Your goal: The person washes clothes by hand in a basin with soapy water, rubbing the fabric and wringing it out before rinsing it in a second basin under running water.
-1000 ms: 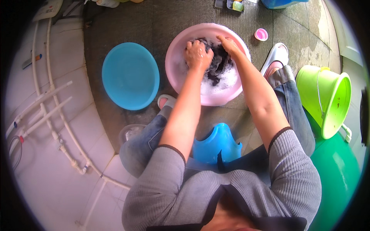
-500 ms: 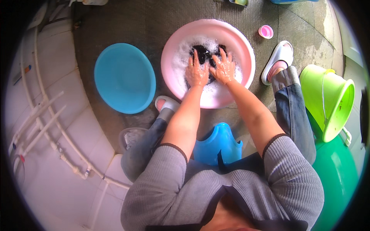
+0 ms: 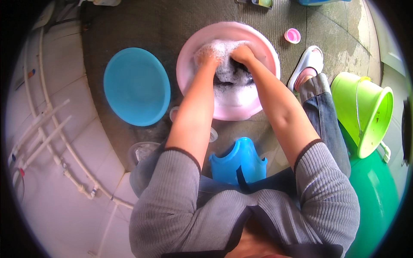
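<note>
Both my hands are down in the pink wash basin (image 3: 262, 51), which I take as my landmark. My left hand (image 3: 207, 55) sits at the basin's far left side, fingers curled into the suds, and my right hand (image 3: 242, 53) is just beside it, knuckles up, closed on the dark wet garment (image 3: 234, 74) that lies bunched in the foamy water at the basin's middle. How much cloth my left hand has in its grip I cannot tell; foam covers the fingers. I judge the garment soft and limp, heavy with water and slippery with soap, so it is best taken in a full fistful at a thick fold rather than by an edge. Left of the basin lies an empty blue basin (image 3: 137, 86); to its right a green bucket (image 3: 365, 112) is tipped on its side; nearer me stands a blue plastic stool (image 3: 237, 163).
</note>
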Available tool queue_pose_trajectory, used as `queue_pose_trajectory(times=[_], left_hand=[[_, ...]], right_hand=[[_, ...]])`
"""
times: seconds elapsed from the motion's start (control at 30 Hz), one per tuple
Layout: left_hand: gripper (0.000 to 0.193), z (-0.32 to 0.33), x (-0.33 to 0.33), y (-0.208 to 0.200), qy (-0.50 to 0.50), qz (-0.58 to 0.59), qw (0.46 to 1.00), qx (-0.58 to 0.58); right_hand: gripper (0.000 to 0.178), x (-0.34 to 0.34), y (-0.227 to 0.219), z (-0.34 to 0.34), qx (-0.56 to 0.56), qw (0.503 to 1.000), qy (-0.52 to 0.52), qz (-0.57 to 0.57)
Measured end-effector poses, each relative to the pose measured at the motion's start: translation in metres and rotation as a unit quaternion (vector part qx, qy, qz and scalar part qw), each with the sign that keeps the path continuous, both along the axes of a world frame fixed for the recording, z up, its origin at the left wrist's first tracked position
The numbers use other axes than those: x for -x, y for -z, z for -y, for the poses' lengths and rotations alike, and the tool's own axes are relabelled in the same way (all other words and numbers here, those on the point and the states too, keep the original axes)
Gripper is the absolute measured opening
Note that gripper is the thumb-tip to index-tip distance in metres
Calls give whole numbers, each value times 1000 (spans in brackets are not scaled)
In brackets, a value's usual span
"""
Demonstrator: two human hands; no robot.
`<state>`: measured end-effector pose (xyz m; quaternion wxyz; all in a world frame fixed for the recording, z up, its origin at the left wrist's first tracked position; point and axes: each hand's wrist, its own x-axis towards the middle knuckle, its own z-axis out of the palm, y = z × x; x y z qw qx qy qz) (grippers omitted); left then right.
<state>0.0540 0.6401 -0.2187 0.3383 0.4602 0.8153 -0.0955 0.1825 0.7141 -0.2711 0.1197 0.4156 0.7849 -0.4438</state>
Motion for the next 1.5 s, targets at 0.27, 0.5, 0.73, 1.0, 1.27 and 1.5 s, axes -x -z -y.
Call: queue_pose_trajectory(times=[0.27, 0.5, 0.73, 1.0, 1.27, 1.5], left_hand=[[32, 99, -62, -44, -188, -32, 831, -522], [79, 117, -76, -11, -208, -90, 926, -302], [63, 102, -32, 33, -196, 0, 958, -210], [48, 48, 16, 51, -132, 72, 978, -147], [25, 45, -33, -51, 2, -85, 903, -420], [75, 114, -68, -22, -283, -100, 880, -369]], right_hand=[[79, 4, -120, 40, -62, 985, 127, 95], [56, -34, -63, 134, -264, 960, 93, -11], [36, -24, -37, 98, -184, 980, -73, 20], [48, 21, -20, 50, 44, 983, -102, 144], [70, -4, -67, 18, -49, 940, 327, 83], [64, -12, -89, 108, -232, 959, 157, 33]])
